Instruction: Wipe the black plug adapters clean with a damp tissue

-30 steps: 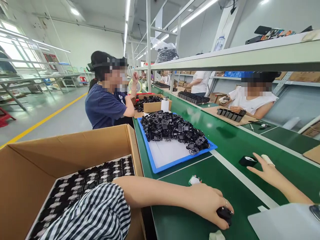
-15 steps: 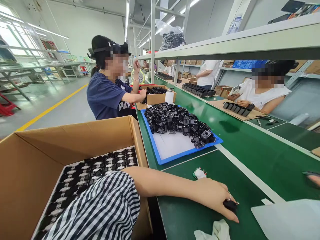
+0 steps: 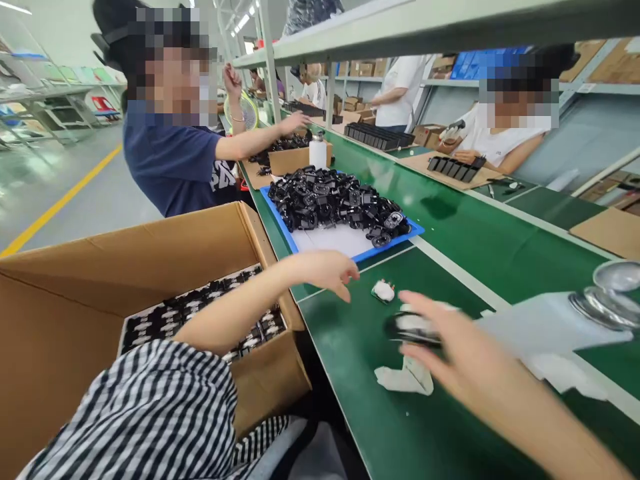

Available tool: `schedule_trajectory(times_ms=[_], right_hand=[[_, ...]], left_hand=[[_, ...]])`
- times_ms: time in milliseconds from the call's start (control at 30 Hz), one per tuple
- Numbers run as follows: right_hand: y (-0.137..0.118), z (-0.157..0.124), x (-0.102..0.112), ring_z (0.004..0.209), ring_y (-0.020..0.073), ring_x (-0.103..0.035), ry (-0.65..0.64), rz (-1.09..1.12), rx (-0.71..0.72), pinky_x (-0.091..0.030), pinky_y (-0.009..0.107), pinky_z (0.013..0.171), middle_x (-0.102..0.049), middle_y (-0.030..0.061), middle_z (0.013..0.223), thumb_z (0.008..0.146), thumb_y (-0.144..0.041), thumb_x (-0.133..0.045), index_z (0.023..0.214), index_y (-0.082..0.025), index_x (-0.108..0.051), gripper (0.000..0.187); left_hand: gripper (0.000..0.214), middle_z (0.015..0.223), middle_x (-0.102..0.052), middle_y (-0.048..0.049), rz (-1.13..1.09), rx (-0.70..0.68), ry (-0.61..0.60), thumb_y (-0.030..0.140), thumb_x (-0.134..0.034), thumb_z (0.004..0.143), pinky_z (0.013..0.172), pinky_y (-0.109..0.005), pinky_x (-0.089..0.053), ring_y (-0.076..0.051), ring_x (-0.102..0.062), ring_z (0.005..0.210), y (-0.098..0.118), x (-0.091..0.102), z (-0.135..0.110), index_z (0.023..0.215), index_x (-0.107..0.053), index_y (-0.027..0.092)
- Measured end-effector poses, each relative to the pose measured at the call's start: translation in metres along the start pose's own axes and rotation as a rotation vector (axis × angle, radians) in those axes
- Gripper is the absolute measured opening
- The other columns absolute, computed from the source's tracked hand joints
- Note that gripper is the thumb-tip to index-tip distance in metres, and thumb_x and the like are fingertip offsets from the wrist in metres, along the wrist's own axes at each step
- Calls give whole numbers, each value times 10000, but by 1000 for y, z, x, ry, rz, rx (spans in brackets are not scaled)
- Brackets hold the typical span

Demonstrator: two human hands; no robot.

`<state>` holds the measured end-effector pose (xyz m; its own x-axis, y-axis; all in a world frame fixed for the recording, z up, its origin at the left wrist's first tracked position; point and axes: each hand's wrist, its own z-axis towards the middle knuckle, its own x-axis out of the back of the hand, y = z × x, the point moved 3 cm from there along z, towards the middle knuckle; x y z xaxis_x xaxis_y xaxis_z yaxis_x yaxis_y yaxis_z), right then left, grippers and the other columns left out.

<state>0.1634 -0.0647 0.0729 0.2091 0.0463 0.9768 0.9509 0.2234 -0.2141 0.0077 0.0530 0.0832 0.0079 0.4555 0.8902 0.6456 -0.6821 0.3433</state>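
My left hand (image 3: 333, 270) is in the air between the cardboard box and the green bench, fingers loosely bent and thumb apart, with nothing seen in it. My right hand (image 3: 445, 333) has thumb and fingers around a black-and-white part (image 3: 413, 328), smeared by motion, so its kind is unclear. Just beyond it on the bench (image 3: 360, 360) lies a small circuit board with a white blob (image 3: 383, 291). Below the held part is a crumpled whitish cloth piece (image 3: 407, 379).
An open cardboard box (image 3: 273, 393) of black-and-white parts stands left. A blue-rimmed tray (image 3: 330, 243) bears a heap of black parts (image 3: 330, 200). A pale bottle with a metal top (image 3: 530, 320) stands right. Co-workers (image 3: 170, 153) sit around the bench; a shelf (image 3: 400, 40) hangs above.
My left hand has drawn back leftward, and the black part seen in it is gone from it. My right hand has come in with a black-and-white part. The view has shifted.
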Motion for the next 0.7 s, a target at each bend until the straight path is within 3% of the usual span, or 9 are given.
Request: schedule_trajectory(times_ms=[67, 167, 300, 400, 500, 567, 600, 700], right_hand=[[-21, 12, -30, 796, 193, -512, -120, 47, 63, -448, 294, 599, -514, 67, 934, 724, -217, -491, 1079, -195, -375, 374], [-31, 18, -53, 831, 196, -503, -194, 83, 122, -434, 303, 663, -514, 75, 937, 720, -213, -503, 1040, -159, -402, 339], [-14, 4, -29, 844, 210, -500, -185, 49, 15, -425, 310, 651, -477, 94, 997, 738, -334, -467, 1136, -172, -324, 453], [-7, -10, -14, 679, 179, -532, -338, 4, -28, -414, 276, 533, -503, 46, 880, 748, -345, -435, 1045, -225, -418, 321], [-12, -14, -22, 574, 152, -515, -529, -76, 30, -351, 221, 428, -490, 29, 833, 644, -225, -563, 933, -230, -484, 299], [-13, -10, -29, 520, 119, -487, -568, -129, 54, -310, 199, 407, -483, 30, 801, 614, -79, -525, 805, -191, -509, 221], [-12, -7, -31, 501, 103, -471, -588, -115, 75, -302, 191, 411, -485, 20, 763, 611, -35, -484, 729, -178, -504, 186], [-5, 2, -23, 507, 89, -458, -579, 103, 112, -313, 174, 439, -489, -23, 649, 661, -70, -421, 665, -189, -467, 127]], left_hand=[[385, 858, -586, 13, -11, 108, 24, 327, -547, 605, 621, -194, -369, -116, -525, 711, -25, 5, 0, 962, -519, 185], [331, 889, -572, -13, 47, 267, 231, 270, -506, 645, 691, -214, -367, -135, -513, 786, -60, 14, 14, 954, -520, 149], [367, 1043, -476, -66, 122, 416, 520, 217, -436, 699, 794, -258, -340, -176, -437, 944, -89, 19, 42, 1057, -435, 135], [395, 1078, -418, -112, 152, 437, 558, 224, -428, 717, 824, -309, -317, -229, -354, 1011, -86, 16, 54, 1087, -388, 90], [367, 1130, -349, -152, 154, 371, 567, 225, -306, 782, 847, -374, -276, -269, -262, 1067, -64, 12, 47, 1098, -347, 44], [349, 1107, -388, -122, 142, 308, 528, 251, -266, 796, 839, -350, -292, -236, -324, 1035, -46, 4, 34, 1080, -371, 78], [343, 1062, -439, -84, 116, 256, 448, 299, -310, 782, 812, -308, -324, -202, -390, 977, -37, -4, 26, 1056, -402, 115], [563, 959, -521, 2, -74, 15, -38, 467, -550, 577, 675, -201, -390, -129, -503, 788, -11, -41, 0, 1053, -415, 201]])
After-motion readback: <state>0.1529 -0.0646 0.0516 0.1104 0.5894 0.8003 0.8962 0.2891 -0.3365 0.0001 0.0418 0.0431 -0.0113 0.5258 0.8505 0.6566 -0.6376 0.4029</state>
